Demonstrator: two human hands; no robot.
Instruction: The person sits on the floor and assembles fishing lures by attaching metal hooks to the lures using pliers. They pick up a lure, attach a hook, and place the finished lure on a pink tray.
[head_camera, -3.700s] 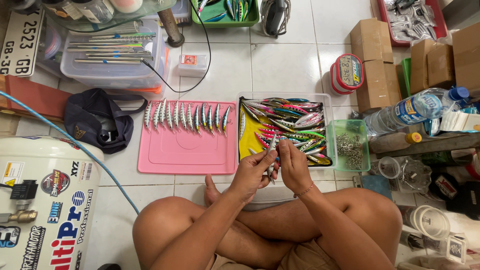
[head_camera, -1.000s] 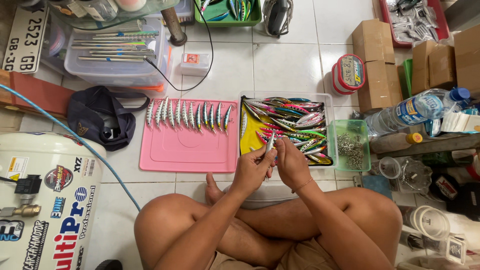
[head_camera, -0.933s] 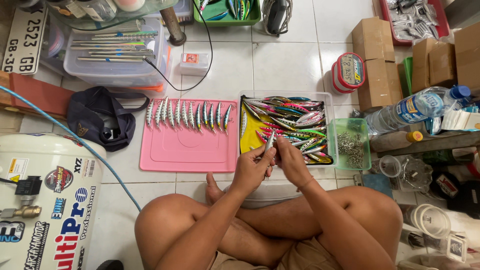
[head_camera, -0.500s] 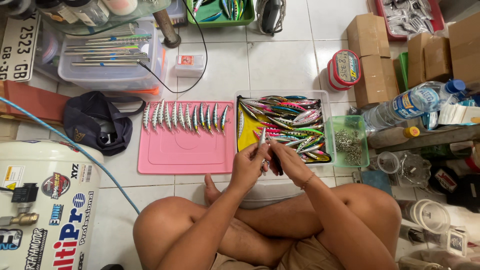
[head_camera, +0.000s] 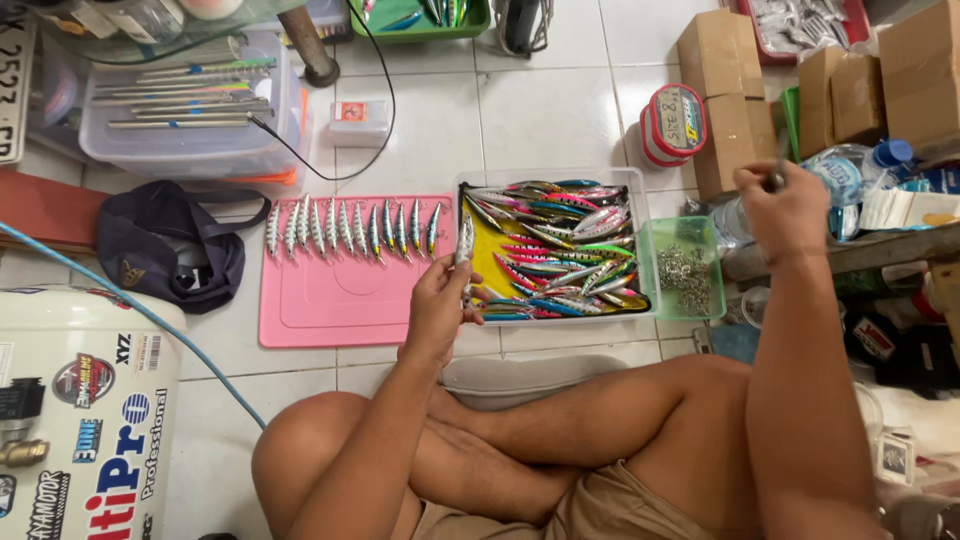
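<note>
I sit cross-legged on a tiled floor. My left hand (head_camera: 438, 303) holds a silvery fishing lure (head_camera: 464, 238) upright by its lower end, at the left rim of a clear tray (head_camera: 548, 177) full of colourful lures. A pink mat (head_camera: 350, 300) to the left carries a row of several silver lures (head_camera: 350, 226). My right hand (head_camera: 785, 205) is raised far to the right, beyond a small green tub of metal hooks (head_camera: 685, 272), pinching a small dark tool (head_camera: 776, 178) near a water bottle (head_camera: 850, 170).
A white machine body (head_camera: 80, 420) with a blue hose stands at the lower left, a dark cap (head_camera: 170, 250) above it. A clear bin of rods (head_camera: 190, 110) is at the back left. Cardboard boxes (head_camera: 725, 70) and line spools (head_camera: 670, 122) crowd the right.
Both hands were together over the lure tray, working on one lure. Now my right hand has swung away to the right while the left keeps the lure.
</note>
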